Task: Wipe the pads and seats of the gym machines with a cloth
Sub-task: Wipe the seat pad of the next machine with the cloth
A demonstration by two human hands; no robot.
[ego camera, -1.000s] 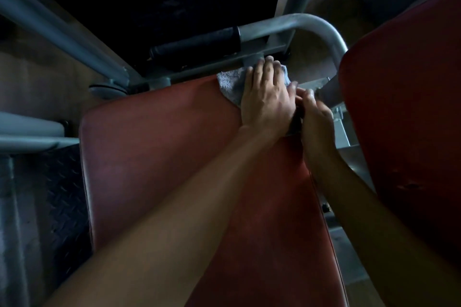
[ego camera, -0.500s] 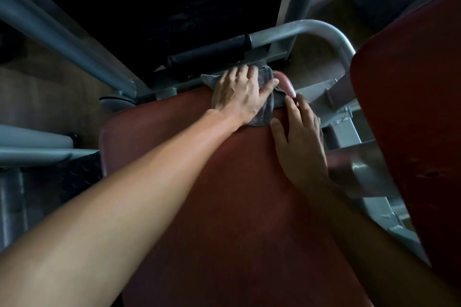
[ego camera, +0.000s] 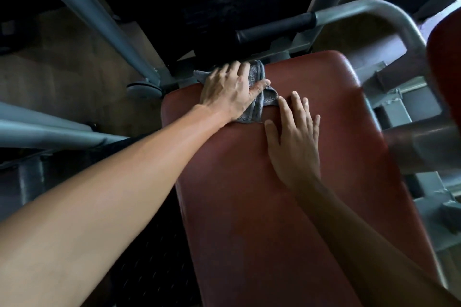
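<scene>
A long red-brown padded seat of a gym machine runs from the bottom of the view up to its far end. At the seat's far left corner my left hand presses a grey cloth flat onto the pad, fingers spread over it. My right hand lies flat on the pad just right of the cloth, fingers apart and holding nothing. A second red pad stands at the right edge of the view.
Grey steel frame tubes cross at the left and beyond the seat. A curved bar with a black foam grip sits past the seat's far end. A steel bracket lies between the two pads. Black tread plate lies below left.
My left hand has slid the cloth leftward along the seat's far edge to its left corner. My right hand left the seat's right edge and now lies flat on the pad.
</scene>
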